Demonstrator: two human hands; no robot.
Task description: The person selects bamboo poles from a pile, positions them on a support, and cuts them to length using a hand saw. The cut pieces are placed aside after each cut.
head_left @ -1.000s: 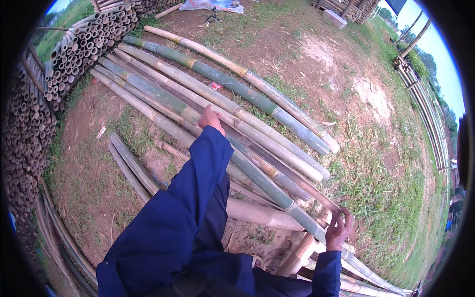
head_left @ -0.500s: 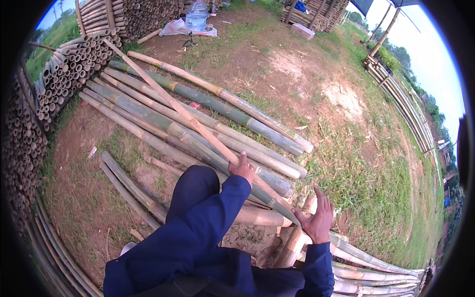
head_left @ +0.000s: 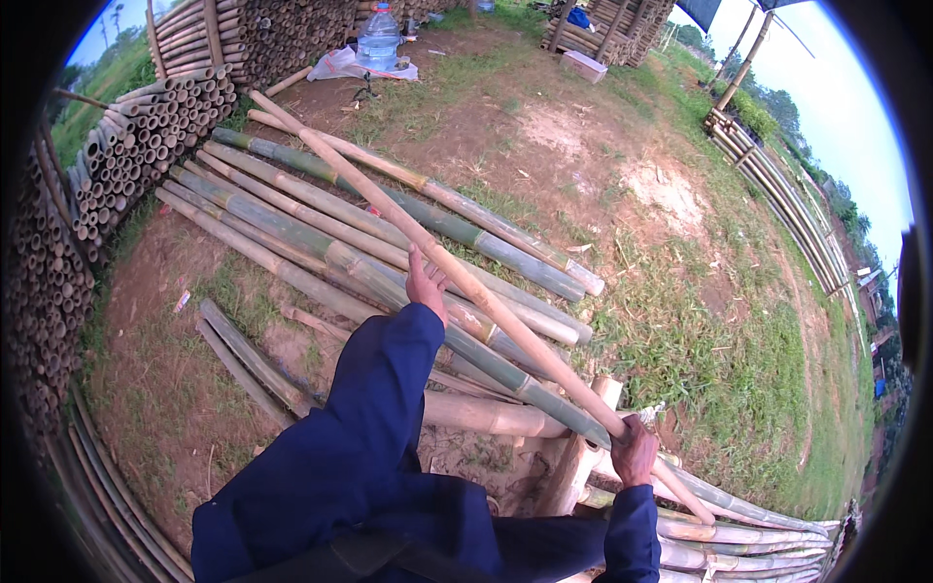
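A long, peeled, light-brown bamboo pole (head_left: 478,291) lies diagonally before me, from the upper left to the lower right. My right hand (head_left: 635,452) is closed round it near its lower-right end. Beside the pole's middle is my left hand (head_left: 425,282), its visible fingers stretched out along the pole's near side; part of the hand is hidden by the pole. Below runs a green bamboo pole (head_left: 486,364), its right end on a short bamboo post support (head_left: 567,481). A thick tan bamboo (head_left: 496,416) lies crosswise beneath it.
Several bamboo poles (head_left: 292,248) lie side by side on the ground ahead. Cut bamboo is stacked (head_left: 141,146) at the left, and more poles (head_left: 748,534) lie at lower right. A large clear water bottle (head_left: 378,39) stands on a white sack at the back.
The peeled pole has shifted down and to the right. My left hand has moved up-left and loosened its fingers, while my right hand, open before, has closed round the pole.
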